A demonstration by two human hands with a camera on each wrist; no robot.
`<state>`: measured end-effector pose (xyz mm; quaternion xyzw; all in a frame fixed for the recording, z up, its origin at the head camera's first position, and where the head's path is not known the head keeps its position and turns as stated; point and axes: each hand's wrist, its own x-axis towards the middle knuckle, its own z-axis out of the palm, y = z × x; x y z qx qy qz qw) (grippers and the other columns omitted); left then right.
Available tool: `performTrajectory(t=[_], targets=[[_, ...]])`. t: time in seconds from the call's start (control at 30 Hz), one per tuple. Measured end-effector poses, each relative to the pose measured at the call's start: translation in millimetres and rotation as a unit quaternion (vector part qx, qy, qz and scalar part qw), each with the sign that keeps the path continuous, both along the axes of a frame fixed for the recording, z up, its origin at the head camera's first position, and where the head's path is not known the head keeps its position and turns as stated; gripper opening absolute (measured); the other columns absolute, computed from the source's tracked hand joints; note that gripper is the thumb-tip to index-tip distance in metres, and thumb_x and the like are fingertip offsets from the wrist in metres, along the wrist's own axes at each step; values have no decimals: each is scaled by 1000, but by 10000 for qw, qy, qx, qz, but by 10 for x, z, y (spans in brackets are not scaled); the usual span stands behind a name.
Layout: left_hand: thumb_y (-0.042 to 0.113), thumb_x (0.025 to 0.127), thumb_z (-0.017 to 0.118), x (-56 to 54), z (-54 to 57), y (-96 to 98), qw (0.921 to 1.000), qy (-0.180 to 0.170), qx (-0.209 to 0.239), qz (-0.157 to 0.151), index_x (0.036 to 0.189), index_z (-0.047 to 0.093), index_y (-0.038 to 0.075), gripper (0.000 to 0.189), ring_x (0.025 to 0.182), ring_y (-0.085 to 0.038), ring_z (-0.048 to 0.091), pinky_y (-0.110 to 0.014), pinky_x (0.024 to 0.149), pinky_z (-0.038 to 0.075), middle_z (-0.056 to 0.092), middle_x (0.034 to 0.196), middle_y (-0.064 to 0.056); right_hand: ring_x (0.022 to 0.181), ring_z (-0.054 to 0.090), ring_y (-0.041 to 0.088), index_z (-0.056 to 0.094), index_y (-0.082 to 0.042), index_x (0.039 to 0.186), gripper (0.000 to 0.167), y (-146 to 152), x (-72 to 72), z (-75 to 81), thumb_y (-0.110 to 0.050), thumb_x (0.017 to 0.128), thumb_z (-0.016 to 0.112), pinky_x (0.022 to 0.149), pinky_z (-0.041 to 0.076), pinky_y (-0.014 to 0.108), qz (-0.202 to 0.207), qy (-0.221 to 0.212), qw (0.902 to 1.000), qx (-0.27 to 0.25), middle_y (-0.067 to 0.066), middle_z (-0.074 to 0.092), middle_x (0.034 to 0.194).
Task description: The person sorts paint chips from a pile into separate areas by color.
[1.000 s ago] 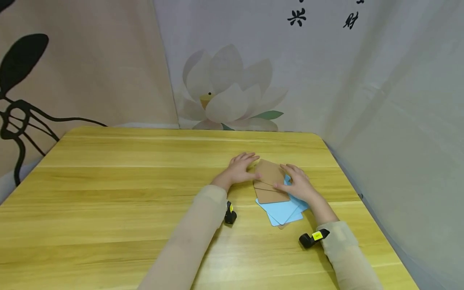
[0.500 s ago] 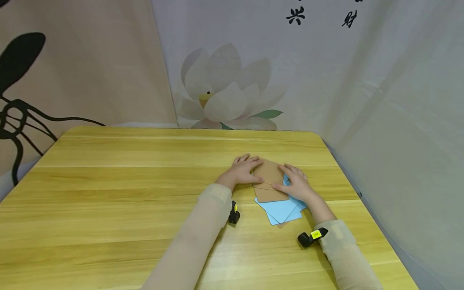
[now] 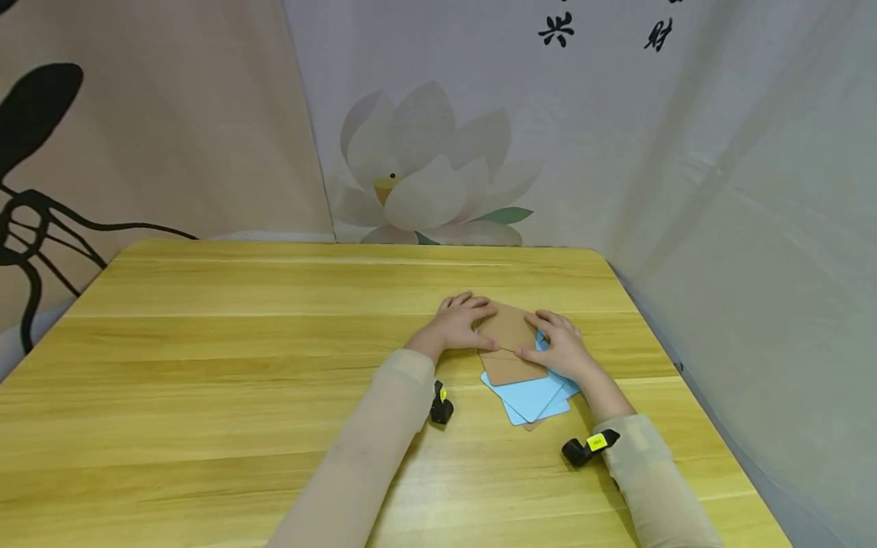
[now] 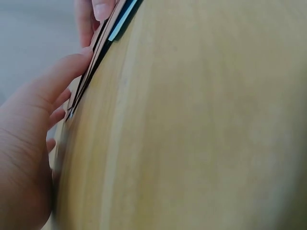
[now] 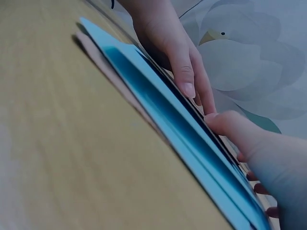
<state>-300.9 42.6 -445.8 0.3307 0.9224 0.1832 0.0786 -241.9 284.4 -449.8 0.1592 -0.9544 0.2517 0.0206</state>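
Several brown cards (image 3: pixel 510 327) lie over several light blue cards (image 3: pixel 529 397) in a fanned, uneven pile. At the left edge of the top brown card is my left hand (image 3: pixel 457 323), its thumb and fingers spread over that edge. On the right side my right hand (image 3: pixel 562 348) touches the same card, thumb nearer me and fingers farther off. The left wrist view shows my left thumb (image 4: pixel 72 67) against the stack's edge. In the right wrist view, the blue cards (image 5: pixel 158 112) stand slightly apart in layers, and my right thumb (image 5: pixel 235 127) touches the stack's upper edge.
The pile rests on a wood-grain table (image 3: pixel 240 396), right of its middle. Black wrist cameras (image 3: pixel 441 407) sit at both cuffs, close to the tabletop. A printed curtain (image 3: pixel 432 152) hangs behind the table's far edge.
My left hand has moved slightly right, farther over the top brown card. The top brown card has shifted slightly toward me over the brown ones below. My right hand stays nearly in place.
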Motion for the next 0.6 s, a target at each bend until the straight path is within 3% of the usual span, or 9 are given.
performTrajectory(t=[0.2, 0.37, 0.6], targets=[[64, 79, 64, -3, -18, -10, 9997, 77, 210, 35, 146, 43, 29, 78, 143, -25, 11, -49, 112, 7, 31, 152, 3, 132, 28, 46, 46, -5, 142, 79, 8, 1, 16, -46, 81, 74, 102, 16, 64, 72, 80, 9999, -55, 24, 38, 143], [59, 76, 70, 26, -26, -26, 9982, 91, 582, 76, 142, 49, 25, 77, 142, -21, 15, -48, 112, 10, 38, 145, 3, 132, 28, 43, 47, -4, 142, 77, 5, 10, 27, -42, 81, 76, 101, 26, 62, 223, 110, 9994, -243, 23, 36, 144], [58, 76, 72, 61, -24, -42, 9974, -88, 709, 23, 144, 47, 24, 79, 144, -23, 8, -48, 112, 8, 24, 156, -1, 132, 27, 42, 47, -4, 141, 74, 1, 25, 43, -35, 81, 77, 97, 33, 60, 392, 256, 9979, -452, 21, 34, 145]])
